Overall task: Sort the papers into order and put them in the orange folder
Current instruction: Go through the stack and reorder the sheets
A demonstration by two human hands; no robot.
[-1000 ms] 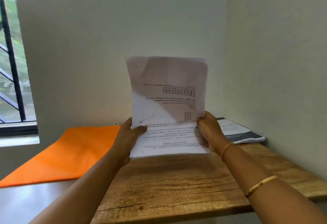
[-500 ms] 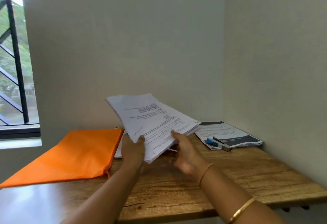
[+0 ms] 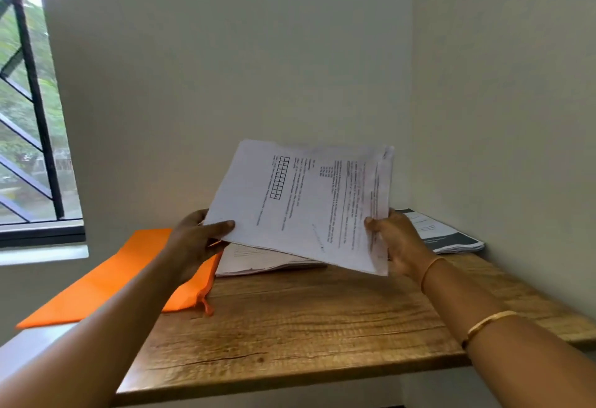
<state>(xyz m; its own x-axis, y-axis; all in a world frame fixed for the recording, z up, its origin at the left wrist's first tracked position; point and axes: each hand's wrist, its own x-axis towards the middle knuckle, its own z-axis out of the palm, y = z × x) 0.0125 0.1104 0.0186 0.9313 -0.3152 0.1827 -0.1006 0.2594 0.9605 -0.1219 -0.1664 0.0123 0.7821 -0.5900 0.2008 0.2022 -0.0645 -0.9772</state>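
Note:
A stack of printed white papers (image 3: 309,201) is held up above the wooden table (image 3: 306,327), turned sideways with the text running vertically. My left hand (image 3: 196,240) grips its lower left corner, thumb on the front. My right hand (image 3: 396,243) grips its right edge. The orange folder (image 3: 129,278) lies flat on the table to the left, partly behind my left forearm, with its zip pull hanging at the near right corner. More white sheets (image 3: 258,261) lie on the table beneath the held stack.
A dark-and-white booklet pile (image 3: 445,233) sits in the back right corner against the wall. Walls close the table in at the back and right. A barred window (image 3: 29,117) is at the left.
The stack went from upright in both hands, to tilted flat in my left hand alone, to raised and turned sideways with my right hand gripping its right edge again.

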